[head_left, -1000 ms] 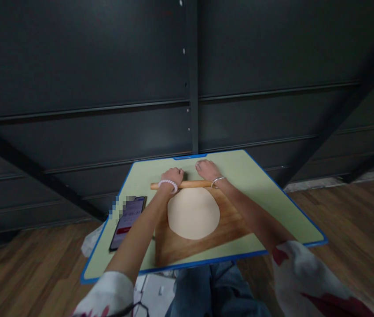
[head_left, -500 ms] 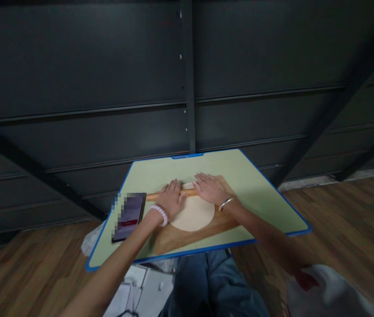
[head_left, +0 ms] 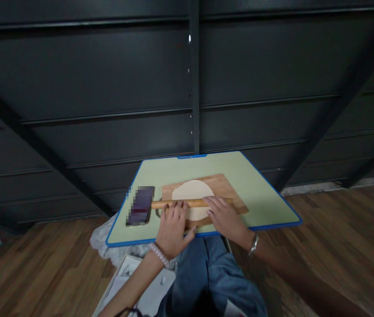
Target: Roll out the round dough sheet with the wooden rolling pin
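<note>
A pale round sheet of dough (head_left: 192,189) lies on a wooden board (head_left: 221,187). Across it rests a wooden rolling pin (head_left: 195,203). My left hand (head_left: 173,229), with a beaded bracelet at the wrist, has its fingers spread over the left part of the pin. My right hand (head_left: 224,218), below a silver bracelet, lies with its fingers laid out on the pin's right part. Both hands press from above and neither wraps round the pin. The near part of the dough is partly covered by the pin and hands.
A phone (head_left: 141,205) lies on the left of the pale green, blue-edged table (head_left: 259,198). Behind the table stands a dark panelled wall (head_left: 114,75). White plastic (head_left: 99,237) and a white box (head_left: 154,286) are below at the left.
Both hands and the rolling pin have moved toward me, from the far part of the dough to its near part. More of the dough's far side now shows. The view has shifted slightly.
</note>
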`<state>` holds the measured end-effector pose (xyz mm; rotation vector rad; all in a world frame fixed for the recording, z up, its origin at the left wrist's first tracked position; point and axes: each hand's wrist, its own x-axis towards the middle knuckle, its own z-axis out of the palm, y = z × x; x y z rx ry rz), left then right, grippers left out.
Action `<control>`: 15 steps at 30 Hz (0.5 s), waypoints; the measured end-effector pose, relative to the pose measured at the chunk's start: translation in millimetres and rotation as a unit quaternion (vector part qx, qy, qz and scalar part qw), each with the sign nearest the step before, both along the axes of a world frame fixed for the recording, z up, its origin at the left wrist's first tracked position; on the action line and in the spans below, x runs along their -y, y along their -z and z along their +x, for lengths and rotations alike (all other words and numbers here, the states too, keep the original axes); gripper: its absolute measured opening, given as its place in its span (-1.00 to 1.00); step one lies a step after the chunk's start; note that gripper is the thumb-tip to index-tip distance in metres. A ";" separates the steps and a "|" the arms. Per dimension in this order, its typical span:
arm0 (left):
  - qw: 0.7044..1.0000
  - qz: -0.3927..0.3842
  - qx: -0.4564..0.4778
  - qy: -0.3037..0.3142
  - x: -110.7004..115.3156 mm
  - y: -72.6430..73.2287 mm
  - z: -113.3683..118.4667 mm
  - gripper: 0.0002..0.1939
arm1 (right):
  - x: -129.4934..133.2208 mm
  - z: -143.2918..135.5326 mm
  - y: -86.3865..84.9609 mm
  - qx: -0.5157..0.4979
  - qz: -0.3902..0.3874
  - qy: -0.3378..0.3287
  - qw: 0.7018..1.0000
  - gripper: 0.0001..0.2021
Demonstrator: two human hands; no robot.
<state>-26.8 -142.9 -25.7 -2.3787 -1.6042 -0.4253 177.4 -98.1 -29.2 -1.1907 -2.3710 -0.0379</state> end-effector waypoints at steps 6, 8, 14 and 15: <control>0.999 0.036 -0.029 -0.021 13.9 29.0 0.6 -0.33 | -17.8 17.1 2.6 0.006 -0.022 -0.029 0.999 -0.67; 0.998 0.040 -0.035 -0.031 11.5 36.4 -1.0 -0.26 | -24.2 18.2 3.4 0.022 -0.021 -0.032 0.999 -0.66; 0.999 -0.002 -0.047 0.004 -7.7 35.5 -16.5 -0.22 | -53.4 15.3 1.6 0.024 -0.019 -0.035 0.999 -0.69; 0.999 -0.013 -0.048 0.012 -11.8 34.5 -20.0 -0.27 | -61.8 15.0 0.5 0.022 -0.016 -0.026 0.999 -0.69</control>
